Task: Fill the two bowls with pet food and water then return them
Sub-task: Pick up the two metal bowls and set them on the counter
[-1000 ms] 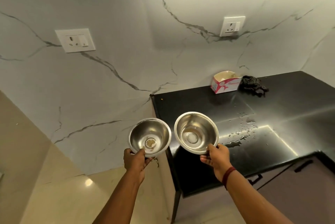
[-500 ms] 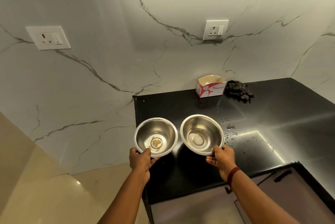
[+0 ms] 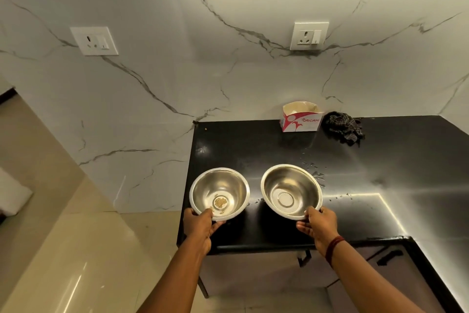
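Two steel bowls sit side by side above the near left part of the black counter (image 3: 380, 160), close together but apart. The left hand (image 3: 200, 224) pinches the near rim of the left bowl (image 3: 219, 193), thumb on the rim and fingers curled underneath; a few brown crumbs lie at its bottom. The right hand (image 3: 318, 222) grips the near rim of the right bowl (image 3: 291, 191) the same way, and this bowl holds nothing (whether either bowl touches the counter, I cannot tell). Water drops (image 3: 314, 170) speckle the counter just right of the right bowl. At the far edge, against the marble wall (image 3: 177, 71), stand an open red and white box (image 3: 300, 120) and a dark crumpled cloth (image 3: 342, 127) just beside it. Two sockets (image 3: 94, 41) are set in the wall.
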